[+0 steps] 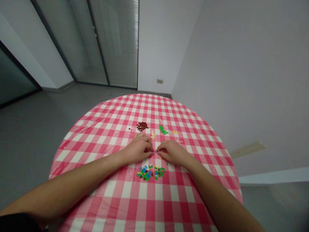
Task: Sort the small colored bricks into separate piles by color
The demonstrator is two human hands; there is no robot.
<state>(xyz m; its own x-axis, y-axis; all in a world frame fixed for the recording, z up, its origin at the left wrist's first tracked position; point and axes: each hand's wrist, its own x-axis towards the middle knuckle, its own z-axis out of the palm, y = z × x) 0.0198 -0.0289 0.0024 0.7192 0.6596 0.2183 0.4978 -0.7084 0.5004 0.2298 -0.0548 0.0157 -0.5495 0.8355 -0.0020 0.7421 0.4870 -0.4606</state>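
Note:
My left hand (139, 149) and my right hand (172, 152) meet at the middle of the table with thumb and fingers pinched. Between their fingertips shows a tiny blue piece (155, 151), touched from the right side; whatever the left fingertips pinch is too small to make out. Just in front of me lies a mixed heap of small building bricks (151, 173), mostly green and blue with some yellow, white and brown. Beyond the hands are sorted piles: brown bricks (142, 126), cream bricks (153, 135) and green bricks (163, 130).
A round table wears a red-and-white checked cloth (135, 206). A few yellow bricks (175, 132) lie to the right, some whitish pieces (179, 140) nearer, and small red pieces (130, 129) at the left. A wall (241, 80) rises close on the right.

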